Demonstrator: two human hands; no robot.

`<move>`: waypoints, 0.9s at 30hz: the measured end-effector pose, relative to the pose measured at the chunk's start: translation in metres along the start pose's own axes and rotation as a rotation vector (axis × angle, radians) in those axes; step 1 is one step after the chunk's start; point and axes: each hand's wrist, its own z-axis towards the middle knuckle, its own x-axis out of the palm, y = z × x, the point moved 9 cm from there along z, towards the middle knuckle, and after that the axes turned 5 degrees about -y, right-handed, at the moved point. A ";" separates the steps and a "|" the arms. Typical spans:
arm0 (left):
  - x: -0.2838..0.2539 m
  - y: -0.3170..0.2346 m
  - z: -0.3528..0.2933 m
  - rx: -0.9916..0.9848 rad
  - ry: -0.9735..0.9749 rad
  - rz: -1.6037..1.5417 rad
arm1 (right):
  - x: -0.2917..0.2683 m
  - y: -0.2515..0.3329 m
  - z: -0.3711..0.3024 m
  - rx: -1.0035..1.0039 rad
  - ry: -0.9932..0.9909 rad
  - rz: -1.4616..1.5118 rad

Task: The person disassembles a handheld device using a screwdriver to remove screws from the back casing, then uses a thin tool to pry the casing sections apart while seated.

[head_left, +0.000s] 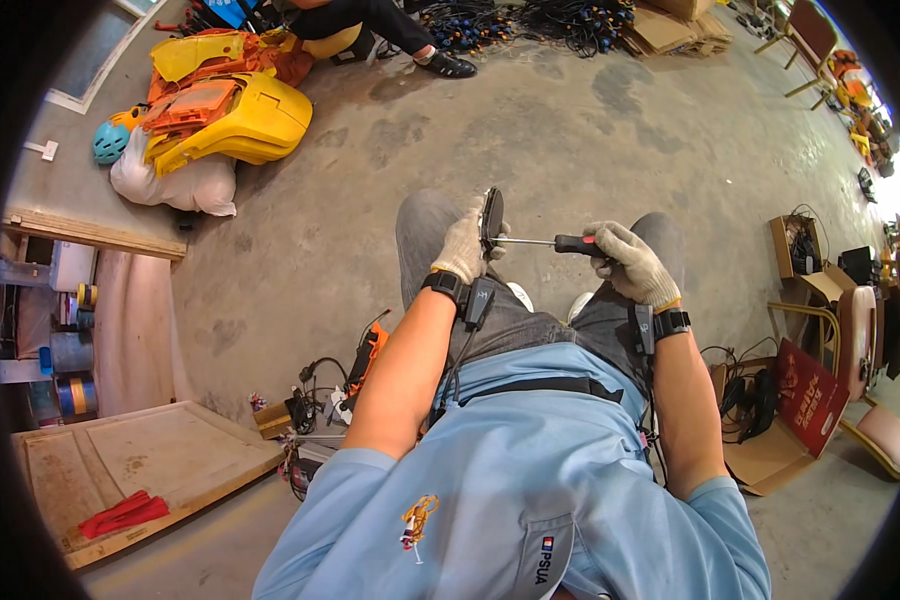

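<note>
The left hand [463, 250], gloved, has its fingers wrapped around a dark, flat piece [491, 214] standing on edge, one narrow rim facing up, above the left thigh. The right hand [630, 265], also gloved, has its fingers clenched on the handle of a screwdriver [576, 245]. The shaft runs level across the gap between the hands and reaches the piece's right side; whether the tip sits in a screw cannot be told. Both hands are in the air over the lap, well apart from any obstacle. Ahead, open concrete floor [450, 140] stretches to black cables [570, 25] at the far edge. Yellow and orange shells [235, 110] bound it far left; a wooden panel [160, 455] lies nearer left, and an open cardboard box [770, 462] stands right.
</note>
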 end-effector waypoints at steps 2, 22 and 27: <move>0.000 -0.001 -0.001 0.007 -0.018 0.017 | -0.001 0.000 0.000 0.000 -0.006 0.002; -0.009 -0.001 0.002 0.034 -0.130 0.019 | 0.011 0.004 -0.010 0.137 -0.102 -0.233; -0.008 -0.002 0.003 0.056 -0.126 0.047 | 0.005 0.000 -0.011 0.184 -0.115 -0.248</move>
